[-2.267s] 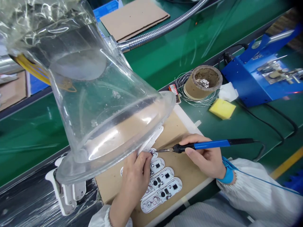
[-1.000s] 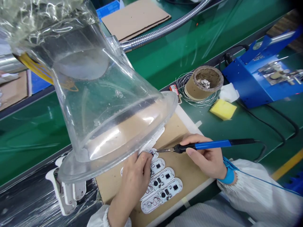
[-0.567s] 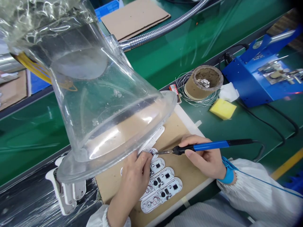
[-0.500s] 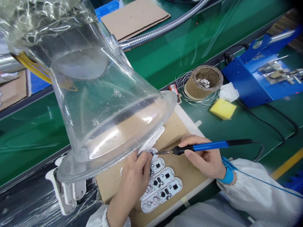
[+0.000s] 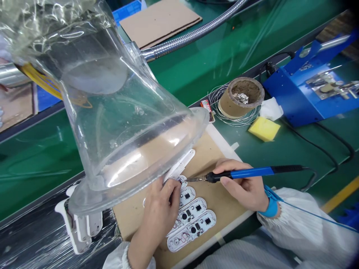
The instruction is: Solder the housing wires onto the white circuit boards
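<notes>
My right hand (image 5: 242,185) is closed round a blue and black soldering iron (image 5: 249,172). The iron's tip points left, at the end of a white casing with wires and a circuit board (image 5: 183,181). My left hand (image 5: 162,205) rests at that casing with thumb and fingers pressed together; what they pinch is too small to make out. More oval white casings with boards (image 5: 191,230) lie in a row just below, on a brown board (image 5: 218,201). A thin white part (image 5: 182,164) lies above them, partly behind the clear hood.
A clear fume hood (image 5: 126,123) on a metal flexible hose (image 5: 193,37) hangs over the upper left. To the right are a tub (image 5: 226,104), solder wire, a yellow sponge (image 5: 264,129) and a blue machine (image 5: 303,93). White parts (image 5: 78,228) lie at lower left.
The iron and my right hand have shifted slightly right, its tip drawing back a little from the casing. My left hand has barely moved.
</notes>
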`<state>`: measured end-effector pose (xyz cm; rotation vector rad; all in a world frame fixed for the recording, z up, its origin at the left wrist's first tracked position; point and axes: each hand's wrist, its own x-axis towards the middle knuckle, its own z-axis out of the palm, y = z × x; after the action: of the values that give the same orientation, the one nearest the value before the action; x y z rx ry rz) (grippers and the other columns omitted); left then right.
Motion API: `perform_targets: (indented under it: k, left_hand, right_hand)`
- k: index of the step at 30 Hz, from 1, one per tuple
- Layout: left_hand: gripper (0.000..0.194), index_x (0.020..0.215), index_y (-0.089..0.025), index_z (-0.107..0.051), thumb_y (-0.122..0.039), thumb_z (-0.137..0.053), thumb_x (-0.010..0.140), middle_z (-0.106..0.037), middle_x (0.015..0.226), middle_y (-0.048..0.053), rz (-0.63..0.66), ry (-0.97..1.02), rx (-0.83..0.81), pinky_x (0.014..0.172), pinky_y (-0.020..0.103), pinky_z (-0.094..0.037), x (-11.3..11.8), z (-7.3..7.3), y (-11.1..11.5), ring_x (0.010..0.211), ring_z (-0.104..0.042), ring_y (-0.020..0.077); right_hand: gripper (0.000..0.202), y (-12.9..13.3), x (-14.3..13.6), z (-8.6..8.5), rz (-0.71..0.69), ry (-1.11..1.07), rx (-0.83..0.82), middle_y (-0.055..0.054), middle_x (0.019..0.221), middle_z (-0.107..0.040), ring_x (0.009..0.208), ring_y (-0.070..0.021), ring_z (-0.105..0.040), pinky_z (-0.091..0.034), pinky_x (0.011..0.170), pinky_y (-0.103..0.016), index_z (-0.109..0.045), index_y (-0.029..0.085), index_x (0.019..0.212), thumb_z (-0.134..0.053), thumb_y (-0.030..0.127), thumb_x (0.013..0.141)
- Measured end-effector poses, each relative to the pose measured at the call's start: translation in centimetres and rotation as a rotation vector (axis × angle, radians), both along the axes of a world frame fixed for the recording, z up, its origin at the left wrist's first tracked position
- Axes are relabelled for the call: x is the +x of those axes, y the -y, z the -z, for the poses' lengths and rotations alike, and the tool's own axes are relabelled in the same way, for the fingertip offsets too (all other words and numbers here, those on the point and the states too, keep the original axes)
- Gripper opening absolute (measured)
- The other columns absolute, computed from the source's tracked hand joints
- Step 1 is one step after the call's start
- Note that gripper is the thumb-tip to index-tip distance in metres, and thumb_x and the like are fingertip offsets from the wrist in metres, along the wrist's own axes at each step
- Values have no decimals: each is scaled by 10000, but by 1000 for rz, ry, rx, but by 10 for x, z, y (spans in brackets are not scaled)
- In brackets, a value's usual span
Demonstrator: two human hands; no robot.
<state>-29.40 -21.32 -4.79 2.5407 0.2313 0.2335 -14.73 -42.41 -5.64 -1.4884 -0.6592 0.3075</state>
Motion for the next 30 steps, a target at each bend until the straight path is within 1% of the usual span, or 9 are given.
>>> perform_targets:
  k: [7, 10, 16, 20, 26, 30]
  left_hand:
    - [166, 932, -219, -613, -88, -576, 1027, -542, 1462, 132, -7, -7, -7, 1095, 575, -546, -1, 0, 0, 1398, -569, 330]
    - [146, 972, -236, -633, -107, -592, 1025, -547, 1458, 122, -19, -14, -28, 1087, 567, -552, -2, 1, -1, 1392, -576, 324]
    - [128, 1097, -280, -631, -166, -603, 1047, -541, 1495, 100, -27, -31, -101, 1134, 548, -531, -4, -2, -4, 1408, -576, 297]
    - [135, 1050, -272, -627, -144, -582, 1046, -548, 1486, 96, -7, -49, -118, 1118, 519, -536, -6, -4, -6, 1410, -570, 290]
    - [166, 974, -255, -640, -117, -577, 1042, -524, 1502, 101, 30, -45, -63, 1115, 522, -535, -4, -1, -6, 1417, -562, 300]
    - [166, 968, -243, -634, -109, -571, 1043, -534, 1487, 110, 31, -12, -29, 1095, 509, -555, -3, 3, -6, 1401, -580, 298]
  right_hand:
    - [175, 1, 1, 0, 47, 6, 3, -47, 873, -787, 767, -174, -750, -622, 701, -252, -772, 228, 1028, -696, 121, 912]
    - [172, 1, 1, 0, 49, 3, 6, -44, 868, -785, 762, -176, -748, -619, 697, -257, -771, 234, 1033, -694, 129, 921]
    - [145, 2, 1, 2, 47, -6, 7, -43, 863, -777, 739, -175, -736, -605, 669, -262, -771, 240, 1040, -698, 158, 944]
    - [116, 3, 1, 2, 50, -10, 5, -48, 854, -778, 735, -183, -732, -605, 664, -275, -772, 238, 1039, -701, 190, 961]
    - [94, 1, 0, 1, 45, -14, 7, -71, 838, -774, 735, -205, -733, -622, 657, -312, -776, 218, 1012, -700, 265, 986]
    - [93, 2, 0, 1, 19, -19, 2, -70, 845, -771, 749, -206, -733, -618, 666, -317, -769, 218, 1026, -692, 233, 976]
